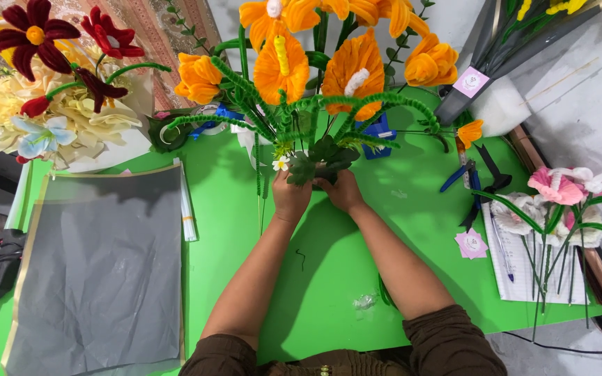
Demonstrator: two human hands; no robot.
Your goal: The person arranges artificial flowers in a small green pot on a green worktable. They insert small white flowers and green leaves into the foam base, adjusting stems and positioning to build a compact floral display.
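A bunch of orange pipe-cleaner flowers (343, 63) with fuzzy green stems stands upright over the green table (329, 278). My left hand (290, 195) and my right hand (345, 191) both grip the bunch at its base, side by side, where dark green leaves (322, 163) and a small white flower (281, 163) sit. The stems fan out and up from my hands toward the far edge of the table.
A grey wrapping sheet (99, 264) lies at the left with white sticks (187, 209) beside it. Red and cream flowers (50, 83) stand at the back left. Blue-handled pliers (465, 177), black scissors (492, 174), a notepad (524, 264) and pink-white flowers (559, 202) lie at the right.
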